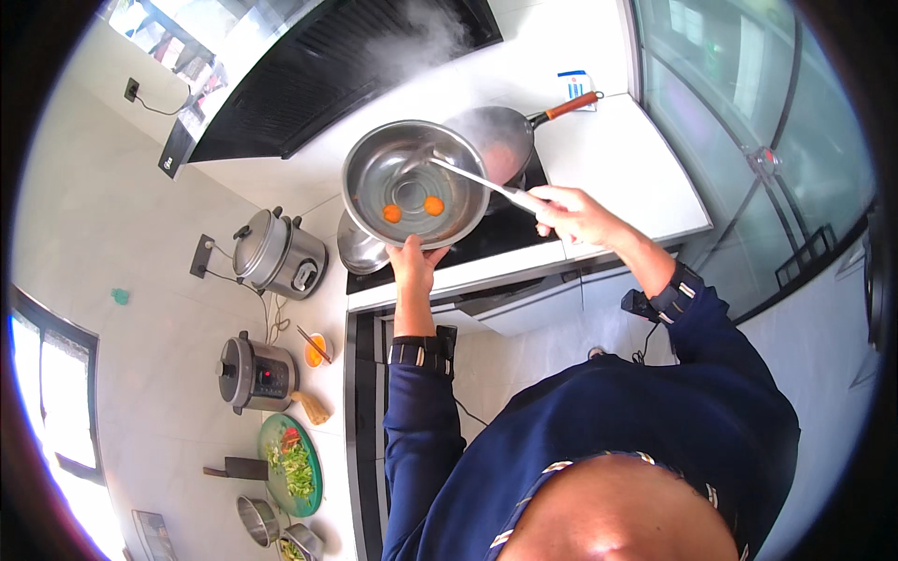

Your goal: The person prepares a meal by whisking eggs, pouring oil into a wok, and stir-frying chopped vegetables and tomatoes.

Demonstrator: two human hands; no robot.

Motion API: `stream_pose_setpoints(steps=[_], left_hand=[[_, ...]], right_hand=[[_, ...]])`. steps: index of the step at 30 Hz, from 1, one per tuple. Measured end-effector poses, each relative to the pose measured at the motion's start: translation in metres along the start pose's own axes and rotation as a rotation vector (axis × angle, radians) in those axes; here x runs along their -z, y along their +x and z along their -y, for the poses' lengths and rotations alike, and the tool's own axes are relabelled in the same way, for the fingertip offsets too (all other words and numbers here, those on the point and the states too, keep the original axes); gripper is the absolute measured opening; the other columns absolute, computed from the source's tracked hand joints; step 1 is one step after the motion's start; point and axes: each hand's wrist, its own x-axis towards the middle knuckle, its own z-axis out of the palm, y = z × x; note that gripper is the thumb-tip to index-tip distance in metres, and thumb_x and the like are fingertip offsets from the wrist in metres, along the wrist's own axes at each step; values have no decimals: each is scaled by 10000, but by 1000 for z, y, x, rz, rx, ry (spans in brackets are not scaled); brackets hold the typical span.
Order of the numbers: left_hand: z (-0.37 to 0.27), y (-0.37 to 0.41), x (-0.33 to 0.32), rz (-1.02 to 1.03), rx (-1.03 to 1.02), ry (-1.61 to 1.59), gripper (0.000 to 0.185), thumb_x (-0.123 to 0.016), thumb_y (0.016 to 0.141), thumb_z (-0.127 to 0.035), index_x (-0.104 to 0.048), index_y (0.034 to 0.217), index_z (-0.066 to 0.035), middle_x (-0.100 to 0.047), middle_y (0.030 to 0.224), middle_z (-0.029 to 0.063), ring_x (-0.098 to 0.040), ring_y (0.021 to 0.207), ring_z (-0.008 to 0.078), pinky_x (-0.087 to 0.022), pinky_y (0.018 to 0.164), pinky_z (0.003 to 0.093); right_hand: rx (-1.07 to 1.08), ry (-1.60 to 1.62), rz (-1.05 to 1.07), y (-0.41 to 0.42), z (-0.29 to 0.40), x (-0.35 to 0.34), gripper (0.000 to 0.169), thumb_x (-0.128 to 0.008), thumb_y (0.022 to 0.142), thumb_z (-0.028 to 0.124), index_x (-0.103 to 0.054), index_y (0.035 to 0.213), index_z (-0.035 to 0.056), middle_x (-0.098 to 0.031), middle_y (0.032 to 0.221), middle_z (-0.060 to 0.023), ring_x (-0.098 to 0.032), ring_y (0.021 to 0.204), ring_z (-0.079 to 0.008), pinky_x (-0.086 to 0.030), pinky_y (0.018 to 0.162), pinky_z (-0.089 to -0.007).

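Observation:
My left hand (414, 265) grips the near rim of a stainless steel bowl (365, 165), held up above the cooktop (456, 254). Two orange, yolk-like pieces (412, 210) lie in the bowl. A metal ladle or spatula (484, 181) reaches over the bowl's right rim, its head inside near the far side. Its handle is in my right hand (572, 216). Behind and to the right, a steaming wok (499, 144) with a wooden handle sits on the cooktop, with something pinkish inside. A metal lid (361, 245) lies left of the bowl, partly hidden.
Along the left counter stand a steamer-type cooker (280, 252), an electric pressure cooker (258, 373), a small bowl (319, 349) with chopsticks, a green cutting board (280, 491) with chopped vegetables, a cleaver (245, 468) and a metal pot (257, 521). A range hood (316, 84) overhangs the cooktop.

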Motion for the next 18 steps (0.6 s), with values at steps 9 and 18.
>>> stream_pose_setpoints(steps=[9, 18], left_hand=[[19, 83, -90, 5, -94, 215, 390, -486, 877, -45, -444, 1265, -35, -548, 1182, 171, -654, 931, 337, -623, 638, 456], [49, 199, -56, -269, -433, 659, 649, -475, 787, 46, -255, 1389, -57, -525, 1193, 222, -607, 1021, 375, -592, 728, 453]], right_hand=[[-67, 92, 157, 74, -34, 71, 488, -490, 964, 120, -348, 1422, 33, -567, 768, -59, -396, 465, -52, -331, 401, -215], [84, -580, -60, 89, -54, 154, 417, -558, 864, 97, -533, 1276, 36, -646, 813, -197, -621, 692, -288, -484, 666, -363]])
